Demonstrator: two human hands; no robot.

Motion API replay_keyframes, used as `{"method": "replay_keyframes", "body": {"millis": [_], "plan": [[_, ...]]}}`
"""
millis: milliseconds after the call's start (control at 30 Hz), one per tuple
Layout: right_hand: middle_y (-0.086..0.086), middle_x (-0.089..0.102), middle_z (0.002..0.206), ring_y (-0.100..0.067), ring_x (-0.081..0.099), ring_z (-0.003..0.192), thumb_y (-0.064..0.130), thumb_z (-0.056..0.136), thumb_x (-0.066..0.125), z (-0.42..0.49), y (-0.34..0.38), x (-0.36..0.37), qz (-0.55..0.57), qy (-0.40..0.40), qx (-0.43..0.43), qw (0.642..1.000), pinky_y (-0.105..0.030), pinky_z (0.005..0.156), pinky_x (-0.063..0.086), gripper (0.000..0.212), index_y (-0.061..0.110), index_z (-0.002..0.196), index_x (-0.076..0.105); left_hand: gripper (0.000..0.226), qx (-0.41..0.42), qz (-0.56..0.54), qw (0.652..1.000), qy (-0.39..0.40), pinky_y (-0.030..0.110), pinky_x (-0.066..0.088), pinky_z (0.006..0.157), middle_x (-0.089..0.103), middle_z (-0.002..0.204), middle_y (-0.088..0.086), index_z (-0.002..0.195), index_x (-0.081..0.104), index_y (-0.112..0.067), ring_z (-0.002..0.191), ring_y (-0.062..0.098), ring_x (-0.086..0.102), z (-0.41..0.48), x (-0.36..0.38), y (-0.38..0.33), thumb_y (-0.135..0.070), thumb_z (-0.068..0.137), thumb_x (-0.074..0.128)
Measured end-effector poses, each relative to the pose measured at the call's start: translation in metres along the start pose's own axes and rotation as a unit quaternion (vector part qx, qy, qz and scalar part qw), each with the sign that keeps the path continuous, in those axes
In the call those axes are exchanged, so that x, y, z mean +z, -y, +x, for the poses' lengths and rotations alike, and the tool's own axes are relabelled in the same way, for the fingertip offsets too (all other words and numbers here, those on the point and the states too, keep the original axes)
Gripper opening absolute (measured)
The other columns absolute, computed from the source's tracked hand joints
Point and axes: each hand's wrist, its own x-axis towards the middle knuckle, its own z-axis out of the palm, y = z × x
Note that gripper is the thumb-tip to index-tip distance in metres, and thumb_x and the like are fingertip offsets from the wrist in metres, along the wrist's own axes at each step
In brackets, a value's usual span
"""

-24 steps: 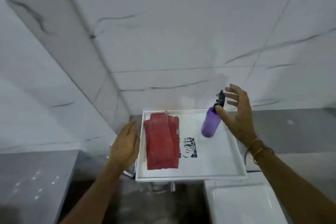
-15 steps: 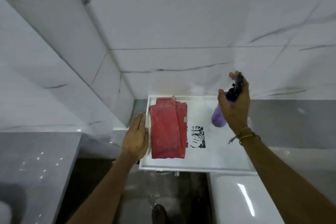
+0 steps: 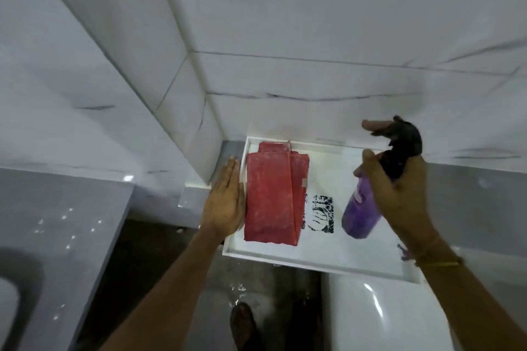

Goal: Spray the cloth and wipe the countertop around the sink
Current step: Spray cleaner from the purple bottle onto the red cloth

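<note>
A folded red cloth (image 3: 272,199) lies in the left part of a white tray (image 3: 322,261). My left hand (image 3: 224,202) rests flat against the tray's left rim, fingers together and extended, holding nothing. My right hand (image 3: 399,188) grips a purple spray bottle (image 3: 360,211) with a black trigger head, lifted and tilted above the tray's right side, with the index finger stretched over the top. A black printed mark (image 3: 320,214) shows on the tray floor between cloth and bottle.
White marble wall tiles rise behind and to the left. A grey countertop (image 3: 57,231) with a sink edge lies at lower left, and grey counter (image 3: 470,199) continues right of the tray. A white glossy fixture (image 3: 385,319) sits below the tray. My foot (image 3: 242,325) is on the dark floor.
My right hand has closed on the spray bottle and lifted it off the tray, tilting it. My left hand stayed against the tray's left rim. The camera view has tipped further down.
</note>
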Motion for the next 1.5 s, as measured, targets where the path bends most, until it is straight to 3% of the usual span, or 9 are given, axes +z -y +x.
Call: {"method": "replay_keyframes", "body": {"millis": [200,333,433,567,733,900,1100,1267,1500], "plan": [[-0.005,0.068,0.092,-0.025,0.063,0.064,0.028,0.085,0.063,-0.051,0.022,0.038,0.029,0.161,0.179,0.970,-0.043,0.071,0.058,0.022,0.018,0.104,0.062,0.057,0.017,0.014,1.000,0.002,0.025,0.000,0.118,0.007,0.161,0.010,0.151,0.010,-0.005,0.149,0.020,0.005,-0.001,0.003,0.005,-0.028,0.102,0.025],[0.000,0.067,0.084,-0.016,0.064,0.052,0.020,0.088,0.065,-0.076,0.013,0.068,0.018,0.219,0.274,0.936,-0.032,0.059,0.059,0.012,0.015,0.099,0.063,0.058,0.024,-0.001,1.000,-0.008,0.026,0.004,0.119,0.011,0.161,0.013,0.151,0.013,-0.003,0.149,0.023,0.009,-0.001,0.002,0.005,-0.029,0.100,0.021],[0.005,0.067,0.077,-0.018,0.067,0.068,0.032,0.088,0.064,-0.084,0.005,0.080,-0.042,0.218,0.283,0.933,-0.029,0.070,0.055,0.014,0.019,0.093,0.064,0.059,0.021,-0.017,1.000,-0.013,0.027,0.005,0.119,0.012,0.161,0.013,0.151,0.013,-0.003,0.149,0.022,0.010,-0.001,0.002,0.004,-0.031,0.099,0.020],[0.008,0.057,0.060,-0.018,0.064,0.065,0.041,0.087,0.063,-0.083,0.003,0.089,-0.089,0.211,0.286,0.930,-0.032,0.064,0.050,0.024,0.025,0.070,0.057,0.055,0.022,-0.015,0.999,-0.019,0.024,0.002,0.117,0.012,0.160,0.014,0.151,0.013,-0.002,0.149,0.022,0.011,-0.002,0.003,0.005,-0.025,0.103,0.024],[0.005,0.062,0.077,-0.029,0.067,0.083,0.039,0.086,0.064,-0.081,0.001,0.089,-0.047,0.174,0.332,0.926,-0.052,0.083,0.056,0.021,0.020,0.093,0.064,0.060,0.019,-0.009,1.000,-0.010,0.025,0.001,0.118,0.009,0.161,0.014,0.151,0.011,-0.003,0.149,0.022,0.008,-0.003,0.003,0.004,-0.031,0.099,0.018],[-0.006,0.064,0.073,-0.033,0.069,0.072,0.042,0.087,0.061,-0.075,-0.003,0.086,-0.113,0.145,0.333,0.925,-0.046,0.079,0.058,0.024,0.023,0.073,0.055,0.065,0.004,-0.007,1.000,0.005,0.025,0.000,0.118,0.004,0.162,0.010,0.152,0.006,-0.007,0.150,0.019,0.003,-0.003,0.002,0.003,-0.037,0.095,0.012],[-0.008,0.070,0.086,-0.026,0.066,0.082,0.044,0.088,0.059,-0.070,-0.004,0.090,-0.098,0.167,0.326,0.926,-0.041,0.086,0.053,0.030,0.015,0.088,0.066,0.066,0.003,-0.007,1.000,0.012,0.027,0.001,0.119,0.005,0.162,0.011,0.152,0.006,-0.006,0.150,0.020,0.004,-0.003,0.000,0.002,-0.038,0.095,0.013],[-0.009,0.067,0.078,-0.025,0.063,0.077,0.045,0.088,0.059,-0.067,-0.005,0.096,-0.137,0.174,0.328,0.918,-0.036,0.074,0.051,0.041,0.005,0.085,0.065,0.065,0.006,0.002,1.000,0.009,0.025,0.001,0.118,0.007,0.162,0.011,0.152,0.008,-0.006,0.150,0.020,0.005,-0.002,0.002,0.003,-0.037,0.095,0.012],[0.006,0.052,0.059,-0.012,0.054,0.059,0.046,0.087,0.060,-0.074,-0.008,0.098,-0.159,0.197,0.332,0.909,-0.020,0.055,0.039,0.032,0.025,0.065,0.052,0.061,0.014,0.003,1.000,0.001,0.025,0.001,0.117,0.010,0.161,0.014,0.151,0.011,-0.004,0.149,0.022,0.008,-0.003,0.003,0.005,-0.034,0.099,0.018]]}}
